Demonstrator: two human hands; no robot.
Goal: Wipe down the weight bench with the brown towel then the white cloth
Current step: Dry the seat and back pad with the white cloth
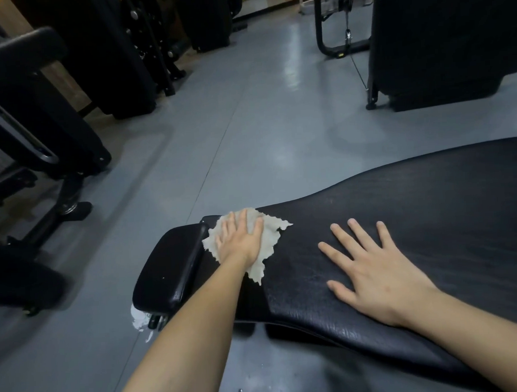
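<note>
Pressing down with your left hand [241, 241], you had its fingers stretched nearly flat and slightly apart on top of the crumpled, pale beige cloth [269, 244], pinning it rather than gripping it. That cloth lay at lower centre of the frame, on the narrow end of the long black padded vinyl weight bench [415, 218], right beside the gap to the separate small black seat pad [168, 268]. Your right hand [373, 273] rested palm down on the bench at lower right, fingers spread wide and holding nothing, well apart from the cloth. Both of your forearms were bare. White smears marked the grey glossy floor [248, 122] under the seat pad, and dark gym machines [440, 39] filled the upper corners.
</note>
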